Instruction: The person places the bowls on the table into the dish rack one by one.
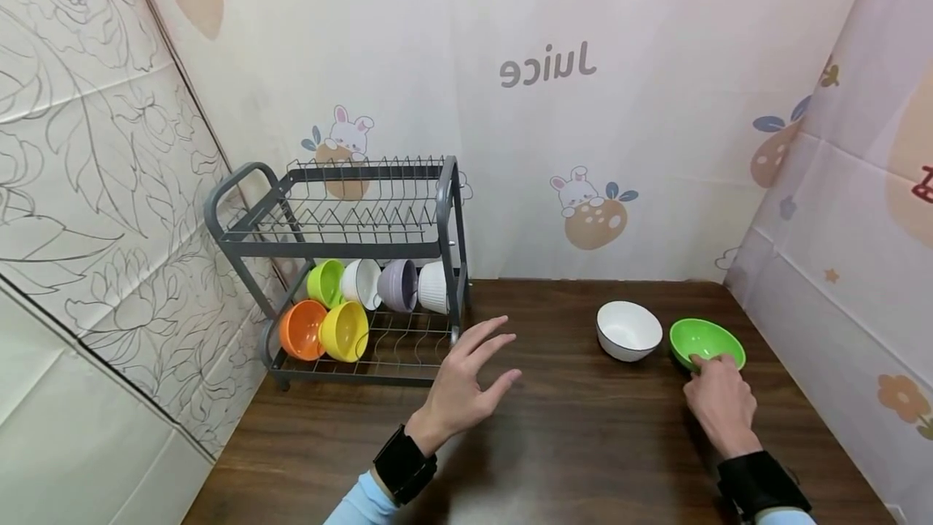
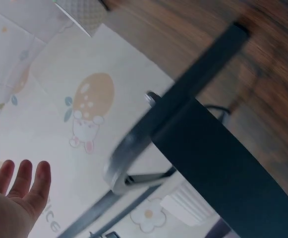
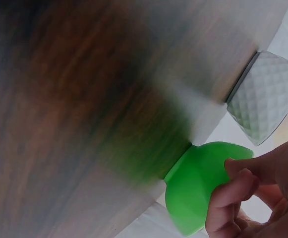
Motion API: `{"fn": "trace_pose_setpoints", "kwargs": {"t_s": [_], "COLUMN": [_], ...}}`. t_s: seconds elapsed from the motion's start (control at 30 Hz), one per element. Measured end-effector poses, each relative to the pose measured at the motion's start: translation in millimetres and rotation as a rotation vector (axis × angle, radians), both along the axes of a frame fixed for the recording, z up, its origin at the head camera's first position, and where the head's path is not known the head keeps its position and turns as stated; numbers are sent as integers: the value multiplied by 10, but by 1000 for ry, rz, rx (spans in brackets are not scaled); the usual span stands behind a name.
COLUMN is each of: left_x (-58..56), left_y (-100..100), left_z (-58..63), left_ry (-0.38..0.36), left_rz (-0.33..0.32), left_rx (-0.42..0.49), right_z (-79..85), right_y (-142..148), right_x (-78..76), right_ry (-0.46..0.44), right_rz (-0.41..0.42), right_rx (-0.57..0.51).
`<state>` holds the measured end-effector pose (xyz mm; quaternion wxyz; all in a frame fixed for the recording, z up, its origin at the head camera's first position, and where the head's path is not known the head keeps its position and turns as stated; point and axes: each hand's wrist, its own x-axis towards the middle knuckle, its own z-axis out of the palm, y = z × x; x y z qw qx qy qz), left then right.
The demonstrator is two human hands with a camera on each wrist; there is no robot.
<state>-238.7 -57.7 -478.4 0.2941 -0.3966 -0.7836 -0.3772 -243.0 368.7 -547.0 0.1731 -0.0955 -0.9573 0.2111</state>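
Observation:
A green bowl (image 1: 705,340) stands upright at the right of the table. My right hand (image 1: 723,402) pinches its near rim, one fingertip reaching over the edge. The right wrist view shows the bent fingers of that hand (image 3: 262,193) against the side of the green bowl (image 3: 203,178). Just left of it stands a white bowl (image 1: 629,329) with a dark rim; its outside is faceted in the right wrist view. My left hand (image 1: 463,383) hovers by the front right corner of the dish rack (image 1: 335,249), fingers spread and holding nothing.
Cups lie tilted on the rack's lower tier: orange (image 1: 302,330), yellow (image 1: 344,332), green (image 1: 325,282), white (image 1: 360,282), purple (image 1: 398,285) and ribbed white (image 1: 433,287). The upper wire tier (image 1: 350,221) shows no dishes. Printed cloth walls (image 1: 656,144) enclose the wooden table (image 1: 568,444).

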Motion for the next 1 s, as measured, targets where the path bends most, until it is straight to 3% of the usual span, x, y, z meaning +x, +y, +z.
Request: {"fn": "trace_pose_setpoints", "kwargs": {"t_s": [0.23, 0.43, 0.6, 0.77, 1.0], "left_x": [-21, -4, -35, -71, -125], "left_y": [236, 412, 535, 656, 812], "left_z": [-13, -34, -29, 18, 41], "left_ry": [-44, -173, -225, -238, -254], "left_rz": [-32, -21, -22, -30, -49], "left_rx": [-83, -296, -428, -484, -494], "right_z": [-3, -20, 54, 157, 286], "right_y": [-22, -66, -131, -223, -383], "right_x": [38, 111, 211, 354, 567], "right_ry": [12, 57, 100, 143, 220], "right_rz": [-5, 6, 24, 32, 35], "right_rx": [-15, -3, 4, 4, 6]}}
